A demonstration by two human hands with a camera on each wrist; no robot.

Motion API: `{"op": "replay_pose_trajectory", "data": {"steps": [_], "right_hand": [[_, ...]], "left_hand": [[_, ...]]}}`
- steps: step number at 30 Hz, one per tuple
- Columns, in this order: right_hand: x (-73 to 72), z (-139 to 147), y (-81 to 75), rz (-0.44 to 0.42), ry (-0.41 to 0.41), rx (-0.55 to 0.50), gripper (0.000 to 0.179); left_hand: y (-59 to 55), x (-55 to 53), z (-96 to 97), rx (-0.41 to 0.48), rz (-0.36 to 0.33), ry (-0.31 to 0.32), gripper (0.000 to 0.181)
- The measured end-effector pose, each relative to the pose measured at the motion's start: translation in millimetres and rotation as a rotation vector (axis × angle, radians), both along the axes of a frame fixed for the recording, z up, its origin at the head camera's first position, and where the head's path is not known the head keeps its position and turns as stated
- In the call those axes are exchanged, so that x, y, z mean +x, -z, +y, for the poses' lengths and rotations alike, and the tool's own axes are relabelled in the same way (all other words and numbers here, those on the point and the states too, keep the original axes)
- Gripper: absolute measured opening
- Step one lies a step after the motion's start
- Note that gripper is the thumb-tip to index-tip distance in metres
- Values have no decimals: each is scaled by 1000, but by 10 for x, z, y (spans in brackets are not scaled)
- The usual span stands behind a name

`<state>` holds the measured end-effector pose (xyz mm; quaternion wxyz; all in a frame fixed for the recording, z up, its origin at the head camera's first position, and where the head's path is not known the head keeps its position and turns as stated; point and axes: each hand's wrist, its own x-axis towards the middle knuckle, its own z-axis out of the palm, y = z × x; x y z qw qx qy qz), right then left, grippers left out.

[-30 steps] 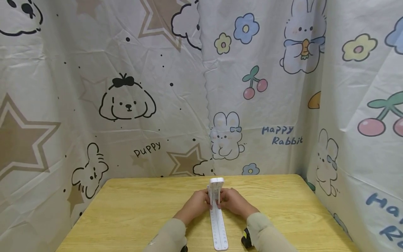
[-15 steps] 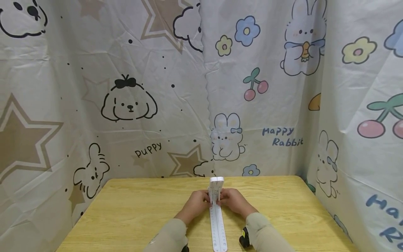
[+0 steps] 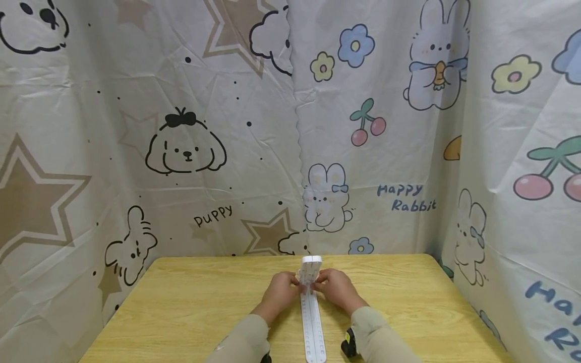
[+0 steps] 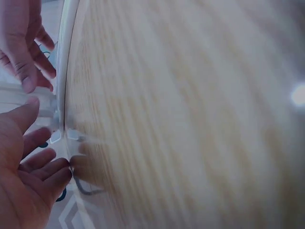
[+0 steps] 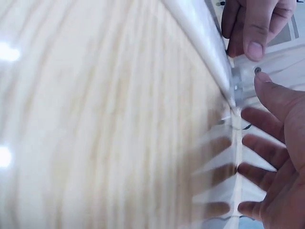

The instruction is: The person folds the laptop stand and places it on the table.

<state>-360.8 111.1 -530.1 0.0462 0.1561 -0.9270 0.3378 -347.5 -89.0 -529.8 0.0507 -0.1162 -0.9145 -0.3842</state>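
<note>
A white plastic folding stand [image 3: 310,317] is on the wooden table [image 3: 204,302]. Its long flat strip, with small holes along both edges, points toward me, and a short upright part [image 3: 310,267] rises at the far end. My left hand [image 3: 282,292] is at the left of the upright's foot, thumb tip at the near face. From the right, my right hand [image 3: 338,290] reaches the same joint with its thumb. In the right wrist view, the other right fingers [image 5: 262,179] are straight and spread, apart from the stand. The left fingers [image 4: 45,167] are loosely bent.
A cloth curtain [image 3: 245,126] printed with puppies, stars and rabbits hangs behind the table and along both sides. The table's far edge runs just beyond the upright. A black wrist camera [image 3: 348,343] is strapped under the right sleeve [image 3: 383,335].
Thin side bars that hung along the upright a second ago no longer show. My thumbs have come to its foot, and my right hand has shifted slightly left. The strip has slid slightly toward me.
</note>
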Motion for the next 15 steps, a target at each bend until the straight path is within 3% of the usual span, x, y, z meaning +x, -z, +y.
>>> {"op": "replay_pose_trajectory", "data": {"steps": [3, 6, 15], "right_hand": [[-1, -29, -36, -11, 41, -43, 14], [-10, -48, -44, -4, 22, -133, 19], [-2, -4, -46, -39, -59, -376, 17]], "left_hand": [[4, -8, 3, 34, -2, -32, 31], [5, -16, 1, 87, 28, -35, 39], [-22, -57, 11, 304, 64, 47, 17]]}}
